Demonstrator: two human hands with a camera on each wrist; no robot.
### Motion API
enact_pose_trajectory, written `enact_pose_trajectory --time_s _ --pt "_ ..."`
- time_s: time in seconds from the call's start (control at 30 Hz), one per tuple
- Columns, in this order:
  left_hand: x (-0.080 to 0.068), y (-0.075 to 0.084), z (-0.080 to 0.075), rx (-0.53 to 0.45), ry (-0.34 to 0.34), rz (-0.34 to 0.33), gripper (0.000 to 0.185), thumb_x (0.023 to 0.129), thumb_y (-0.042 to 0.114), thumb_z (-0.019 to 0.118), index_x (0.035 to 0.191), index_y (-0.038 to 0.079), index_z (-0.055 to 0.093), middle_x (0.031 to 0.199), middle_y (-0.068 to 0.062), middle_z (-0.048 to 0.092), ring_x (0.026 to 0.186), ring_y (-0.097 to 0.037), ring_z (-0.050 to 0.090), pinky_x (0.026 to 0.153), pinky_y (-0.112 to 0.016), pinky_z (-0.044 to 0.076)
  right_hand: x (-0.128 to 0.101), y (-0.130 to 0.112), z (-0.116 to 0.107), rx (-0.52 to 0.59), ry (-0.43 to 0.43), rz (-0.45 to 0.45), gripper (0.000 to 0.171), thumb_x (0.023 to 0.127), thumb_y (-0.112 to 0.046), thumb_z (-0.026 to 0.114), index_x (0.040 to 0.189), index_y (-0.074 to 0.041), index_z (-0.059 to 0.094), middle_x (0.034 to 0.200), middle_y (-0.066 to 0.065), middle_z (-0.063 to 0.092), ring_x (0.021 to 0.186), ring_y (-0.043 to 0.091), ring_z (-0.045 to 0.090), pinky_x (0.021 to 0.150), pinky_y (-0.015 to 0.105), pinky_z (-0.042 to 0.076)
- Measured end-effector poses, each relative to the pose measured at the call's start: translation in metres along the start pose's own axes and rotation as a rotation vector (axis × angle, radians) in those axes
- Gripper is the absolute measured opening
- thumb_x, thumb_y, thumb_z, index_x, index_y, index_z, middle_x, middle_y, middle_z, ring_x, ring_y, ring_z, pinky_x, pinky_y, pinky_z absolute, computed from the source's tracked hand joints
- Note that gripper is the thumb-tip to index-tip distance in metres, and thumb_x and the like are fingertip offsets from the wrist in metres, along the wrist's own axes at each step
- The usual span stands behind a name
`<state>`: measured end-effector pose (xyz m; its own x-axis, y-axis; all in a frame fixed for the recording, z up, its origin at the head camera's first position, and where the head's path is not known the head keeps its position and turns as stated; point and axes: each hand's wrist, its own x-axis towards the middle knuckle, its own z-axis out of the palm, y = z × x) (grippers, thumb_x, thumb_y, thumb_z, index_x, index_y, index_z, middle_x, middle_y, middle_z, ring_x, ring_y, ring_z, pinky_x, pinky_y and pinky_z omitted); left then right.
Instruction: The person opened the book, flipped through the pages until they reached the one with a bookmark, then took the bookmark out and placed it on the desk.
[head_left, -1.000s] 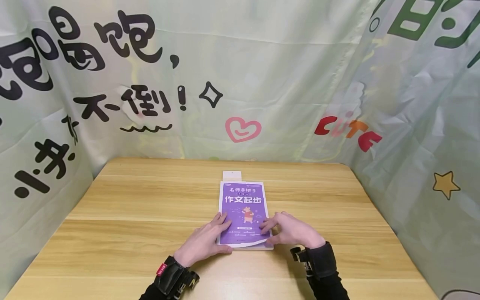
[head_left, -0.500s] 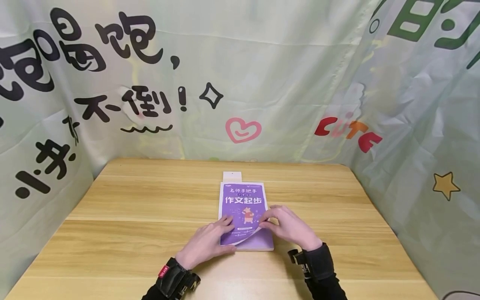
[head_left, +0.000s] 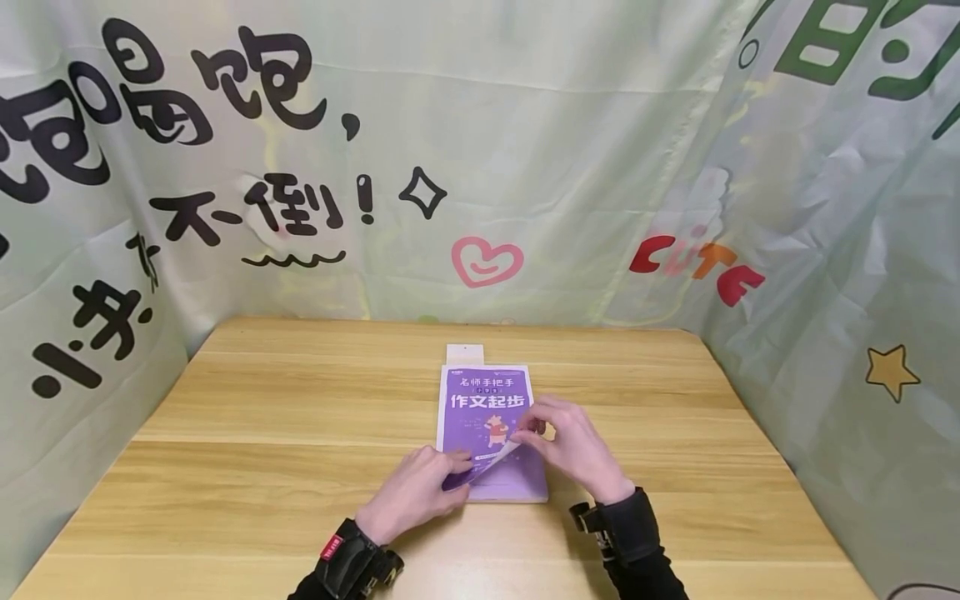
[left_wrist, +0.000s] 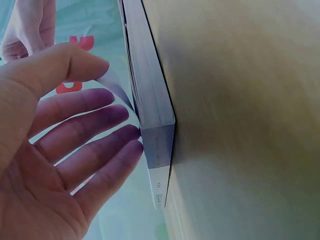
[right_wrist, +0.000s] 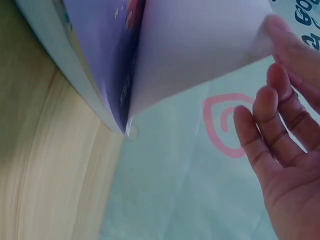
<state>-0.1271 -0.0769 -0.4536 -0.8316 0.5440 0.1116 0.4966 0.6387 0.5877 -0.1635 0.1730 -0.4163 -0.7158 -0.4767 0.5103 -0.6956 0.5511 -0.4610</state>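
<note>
A purple book (head_left: 487, 390) lies on the table, with white lettering and a cartoon figure on its front cover. My right hand (head_left: 573, 442) pinches the cover's lower right corner and holds it up, bent back; the cover's pale underside (right_wrist: 200, 45) shows in the right wrist view. Beneath it a plain lilac page (head_left: 517, 482) is uncovered. My left hand (head_left: 416, 492) is at the book's lower left corner. In the left wrist view its fingers (left_wrist: 95, 155) are extended near the spine, thumb by the lifted cover edge.
A small white card (head_left: 465, 354) sticks out past the book's top edge. The wooden table (head_left: 300, 400) extends around the book. Printed fabric (head_left: 562, 167) hangs behind the table and along both sides.
My right hand has lifted the cover's lower right corner and moved it up and leftward, baring more of the lilac page. My left hand has shifted slightly right; the book has stayed put.
</note>
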Motion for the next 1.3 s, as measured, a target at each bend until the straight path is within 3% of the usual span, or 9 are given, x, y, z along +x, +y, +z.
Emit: enact_pose_trajectory --time_s 0.13,0.23,0.47,0.8,0.9,0.97,1.07,1.17,1.3 --pt "0.001 0.000 0.001 -0.004 0.019 0.020 0.036 0.088 0.010 0.070 0.124 0.005 0.071 0.105 -0.016 0.078 0.048 0.011 0.049 0.043 -0.008 0.044 0.002 -0.002 0.004 0.031 0.008 0.010 0.014 0.079 -0.010 0.082 0.091 -0.008 0.074 0.082 0.001 0.075 0.070 0.005 0.067 0.065 0.020 0.059" --pt "0.001 0.001 0.001 -0.030 0.034 0.024 0.040 0.090 0.009 0.069 0.129 0.005 0.067 0.087 -0.011 0.077 0.049 0.009 0.051 0.044 -0.008 0.046 0.002 -0.004 0.007 0.024 0.024 0.016 0.028 0.081 -0.007 0.081 0.108 -0.003 0.073 0.090 0.008 0.079 0.076 0.013 0.074 0.071 0.028 0.063" --pt "0.000 0.008 -0.004 -0.160 0.097 0.007 0.069 0.091 0.005 0.066 0.154 0.003 0.038 0.072 -0.011 0.069 0.038 0.003 0.051 0.037 -0.015 0.046 0.003 -0.012 0.022 0.070 0.075 0.067 0.062 0.085 0.003 0.074 0.141 0.007 0.050 0.107 0.022 0.076 0.092 0.034 0.076 0.087 0.044 0.062" --pt "0.001 0.015 -0.006 -0.071 0.364 0.144 0.079 0.087 -0.002 0.068 0.157 0.003 0.031 0.121 -0.030 0.069 0.048 0.010 0.026 0.043 -0.011 0.038 0.007 -0.028 0.039 0.277 -0.062 0.205 0.064 0.097 0.001 0.059 0.152 0.011 0.029 0.138 0.025 0.059 0.117 0.041 0.067 0.100 0.048 0.055" --pt "0.000 0.017 -0.007 -0.063 0.438 0.180 0.078 0.087 -0.005 0.067 0.156 0.000 0.031 0.123 -0.032 0.067 0.050 0.008 0.028 0.045 -0.011 0.039 0.007 -0.030 0.043 0.308 -0.121 0.199 0.064 0.099 0.000 0.056 0.154 0.009 0.026 0.143 0.026 0.055 0.123 0.040 0.064 0.103 0.047 0.053" --pt "0.001 0.019 -0.009 -0.049 0.480 0.210 0.079 0.086 -0.007 0.066 0.156 0.000 0.030 0.129 -0.031 0.064 0.053 0.002 0.044 0.052 -0.012 0.048 0.007 -0.032 0.046 0.329 -0.162 0.196 0.065 0.099 -0.001 0.055 0.155 0.008 0.023 0.146 0.026 0.051 0.127 0.039 0.061 0.105 0.047 0.052" --pt "0.001 0.020 -0.012 0.000 0.537 0.251 0.083 0.084 -0.010 0.066 0.157 0.002 0.029 0.140 -0.029 0.057 0.087 -0.022 0.073 0.078 -0.023 0.062 0.006 -0.034 0.051 0.360 -0.215 0.192 0.065 0.100 -0.004 0.054 0.156 0.006 0.022 0.149 0.026 0.048 0.130 0.039 0.059 0.107 0.047 0.051" --pt "0.000 0.022 -0.017 0.080 0.588 0.284 0.084 0.082 -0.013 0.067 0.156 0.002 0.031 0.150 -0.026 0.049 0.124 -0.038 0.062 0.099 -0.038 0.057 0.005 -0.036 0.055 0.355 -0.256 0.174 0.066 0.101 -0.008 0.055 0.156 0.005 0.023 0.150 0.027 0.046 0.129 0.040 0.059 0.106 0.048 0.052" --pt "-0.001 0.022 -0.024 0.145 0.645 0.300 0.083 0.079 -0.015 0.069 0.154 0.001 0.036 0.150 -0.025 0.049 0.125 -0.039 0.062 0.098 -0.038 0.057 0.004 -0.038 0.060 0.285 -0.293 0.163 0.065 0.101 -0.014 0.057 0.155 0.007 0.026 0.150 0.026 0.048 0.130 0.038 0.060 0.107 0.049 0.051"
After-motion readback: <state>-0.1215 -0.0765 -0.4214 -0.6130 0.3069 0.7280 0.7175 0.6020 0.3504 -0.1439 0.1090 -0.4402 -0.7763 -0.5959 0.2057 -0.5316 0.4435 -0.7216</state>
